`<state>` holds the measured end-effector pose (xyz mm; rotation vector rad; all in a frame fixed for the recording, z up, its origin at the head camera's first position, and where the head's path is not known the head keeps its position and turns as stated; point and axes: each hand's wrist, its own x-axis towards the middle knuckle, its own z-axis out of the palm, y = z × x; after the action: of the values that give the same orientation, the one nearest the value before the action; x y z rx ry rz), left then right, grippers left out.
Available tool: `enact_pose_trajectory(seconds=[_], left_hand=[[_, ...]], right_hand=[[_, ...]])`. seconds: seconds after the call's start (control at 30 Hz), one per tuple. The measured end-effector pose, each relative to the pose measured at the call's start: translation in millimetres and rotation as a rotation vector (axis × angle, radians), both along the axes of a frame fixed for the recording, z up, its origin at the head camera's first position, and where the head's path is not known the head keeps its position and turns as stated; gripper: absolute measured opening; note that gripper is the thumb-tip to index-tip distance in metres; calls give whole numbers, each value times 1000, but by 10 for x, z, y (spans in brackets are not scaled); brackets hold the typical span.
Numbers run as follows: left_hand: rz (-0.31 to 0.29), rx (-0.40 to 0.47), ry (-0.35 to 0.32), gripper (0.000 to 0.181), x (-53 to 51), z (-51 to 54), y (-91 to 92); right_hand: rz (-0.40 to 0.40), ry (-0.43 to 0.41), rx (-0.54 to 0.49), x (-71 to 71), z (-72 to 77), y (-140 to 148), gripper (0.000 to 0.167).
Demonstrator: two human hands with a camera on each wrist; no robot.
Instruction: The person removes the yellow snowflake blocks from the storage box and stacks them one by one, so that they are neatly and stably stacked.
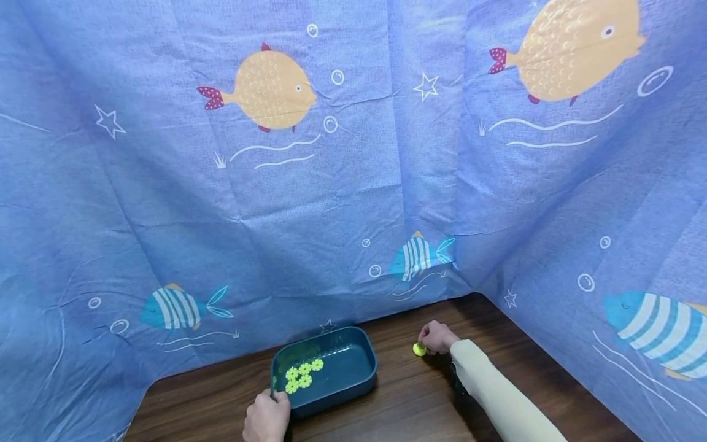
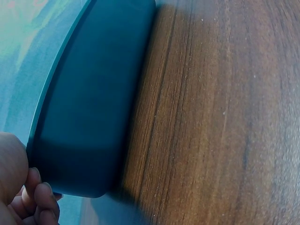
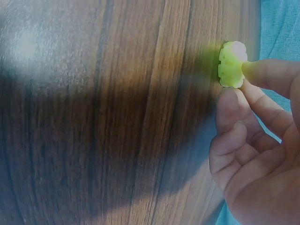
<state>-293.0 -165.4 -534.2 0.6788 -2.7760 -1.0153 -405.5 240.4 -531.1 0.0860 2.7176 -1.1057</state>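
A dark teal rectangular tray (image 1: 342, 393) stands on the wooden table, with several yellow-green flower-shaped pieces (image 1: 305, 368) lying in its left part. My left hand (image 1: 267, 417) grips the tray's near left corner; in the left wrist view the fingers of that hand (image 2: 28, 197) curl at the end of the tray wall (image 2: 89, 103). To the right of the tray, my right hand (image 1: 438, 337) pinches a yellow-green scalloped piece (image 1: 419, 350) between thumb and fingers. The right wrist view shows this piece (image 3: 232, 64) at the fingertips of the right hand (image 3: 258, 140), close to the tabletop.
A blue cloth (image 1: 331, 202) printed with fish, stars and bubbles hangs behind the table and along its sides. The brown wood tabletop (image 1: 403, 399) extends between the tray and my right forearm, whose pale sleeve (image 1: 497, 393) reaches in from the lower right.
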Motion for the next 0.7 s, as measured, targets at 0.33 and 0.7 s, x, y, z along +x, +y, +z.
enact_pose_trajectory(seconds=[0.33, 0.7], left_hand=[[-7, -1, -5, 26, -23, 6, -17], [-20, -6, -24, 26, -24, 26, -20]], right_hand=[[1, 19, 17, 8, -8, 3, 5], [0, 16, 41, 28, -19, -2, 5]])
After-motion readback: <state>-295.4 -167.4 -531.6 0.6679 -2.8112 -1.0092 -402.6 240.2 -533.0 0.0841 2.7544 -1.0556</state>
